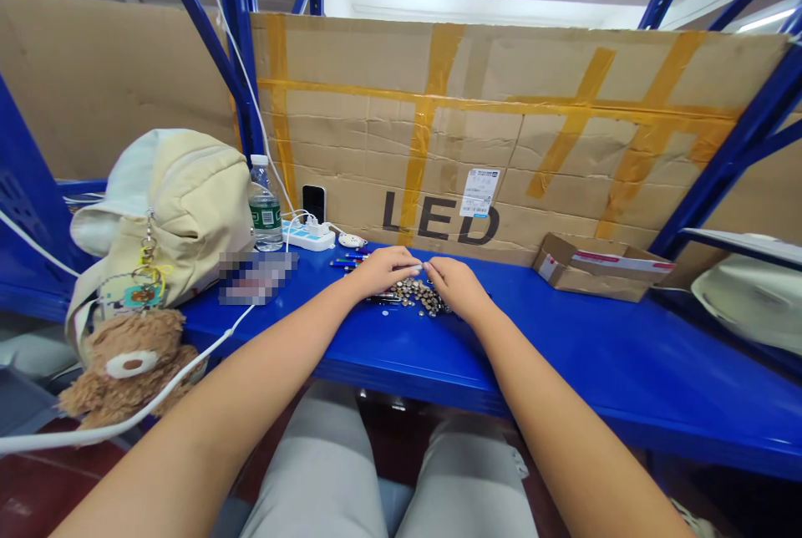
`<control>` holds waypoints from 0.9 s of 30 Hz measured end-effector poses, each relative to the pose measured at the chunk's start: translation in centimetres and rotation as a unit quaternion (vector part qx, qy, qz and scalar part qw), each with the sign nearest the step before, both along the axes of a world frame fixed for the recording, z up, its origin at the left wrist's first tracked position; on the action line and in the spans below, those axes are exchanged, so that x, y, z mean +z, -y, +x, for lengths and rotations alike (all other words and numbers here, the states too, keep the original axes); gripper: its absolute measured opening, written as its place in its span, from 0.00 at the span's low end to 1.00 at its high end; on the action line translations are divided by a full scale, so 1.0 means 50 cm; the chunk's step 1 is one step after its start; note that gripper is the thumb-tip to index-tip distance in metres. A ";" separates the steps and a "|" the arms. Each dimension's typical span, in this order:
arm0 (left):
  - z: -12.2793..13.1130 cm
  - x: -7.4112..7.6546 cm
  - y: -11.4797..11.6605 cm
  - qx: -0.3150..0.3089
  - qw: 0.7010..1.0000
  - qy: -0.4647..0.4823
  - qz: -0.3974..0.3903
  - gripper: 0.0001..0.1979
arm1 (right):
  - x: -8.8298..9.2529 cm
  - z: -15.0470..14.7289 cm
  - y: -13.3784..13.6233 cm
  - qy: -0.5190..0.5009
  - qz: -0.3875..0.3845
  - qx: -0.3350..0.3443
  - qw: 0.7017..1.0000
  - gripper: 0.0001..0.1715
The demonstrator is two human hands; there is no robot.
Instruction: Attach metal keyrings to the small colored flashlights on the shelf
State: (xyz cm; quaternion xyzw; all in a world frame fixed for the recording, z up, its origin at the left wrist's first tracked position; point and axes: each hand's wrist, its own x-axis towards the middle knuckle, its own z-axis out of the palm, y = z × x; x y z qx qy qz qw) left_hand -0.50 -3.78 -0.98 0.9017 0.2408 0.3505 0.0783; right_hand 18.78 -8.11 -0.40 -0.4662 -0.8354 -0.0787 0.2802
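Observation:
My left hand (387, 270) and my right hand (454, 282) meet above the blue tabletop (382, 346). Their fingers are pinched close together around something small and pale, too small to make out. Just below them lies a loose pile of small, shiny, round metal-looking pieces (414, 294). Dark, slim pen-like pieces (382, 299) rest at the pile's left edge. Behind my left hand are several blue and dark pens (346, 262), partly hidden by that hand. A small pale disc (385, 313) lies in front of the pile.
A cream backpack (194, 212) with a teddy bear (134, 362) stands left. Near it are a water bottle (266, 208), a power strip (307, 235) and a phone (314, 202). An open cardboard box (595, 271) sits right. A white cable (206, 347) crosses the left side.

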 end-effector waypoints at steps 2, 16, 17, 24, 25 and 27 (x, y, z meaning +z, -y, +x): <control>0.003 -0.001 0.001 0.011 1.000 0.003 0.012 0.15 | -0.004 -0.002 -0.004 -0.056 -0.031 0.006 0.998 0.21; -0.018 0.002 -0.013 0.131 0.989 0.034 -0.056 0.16 | 0.022 0.159 0.012 -0.030 -0.233 -0.195 0.952 0.13; -0.019 0.003 -0.013 0.131 0.989 0.035 -0.056 0.16 | 0.021 0.164 0.019 -0.015 -0.258 -0.196 0.946 0.15; -0.009 0.005 -0.003 0.114 0.991 0.020 -0.060 0.14 | 0.009 0.158 0.027 0.011 -0.302 -0.202 0.932 0.13; -0.008 0.005 -0.002 0.112 0.992 0.021 -0.062 0.14 | 0.009 0.155 0.026 0.009 -0.305 -0.198 0.932 0.12; -0.009 0.005 -0.001 0.107 0.992 0.020 -0.064 0.14 | 0.009 0.150 0.027 0.007 -0.307 -0.196 0.931 0.10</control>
